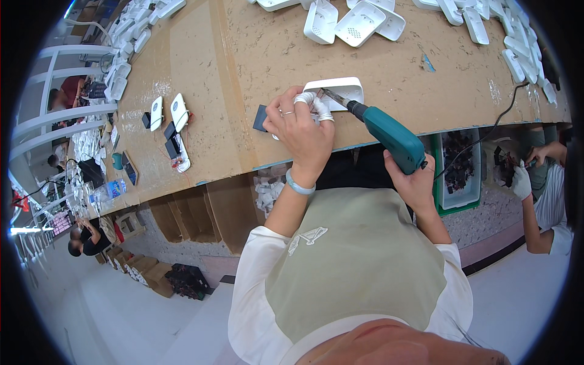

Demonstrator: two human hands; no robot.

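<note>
In front of me on the table edge lies a white, shallow plastic casing (350,90). My left hand (302,125), with a ring and white covers on some fingertips, is curled over the casing's left end; its fingers hide what lies beneath them. My right hand (415,182) is closed round the rear of a teal soldering gun (392,135) with a black collar and a metal barrel. The gun's thin tip reaches into the casing close to my left fingertips. A small dark panel (260,118) sticks out just left of my left hand.
White casings (359,24) lie in piles along the far side. Small assemblies with dark panels (173,146) sit at left. A black cord (480,139) runs right from the gun. Below the edge stand a parts bin (460,198) and cardboard boxes (222,213). A co-worker's gloved hand (521,181) shows at right.
</note>
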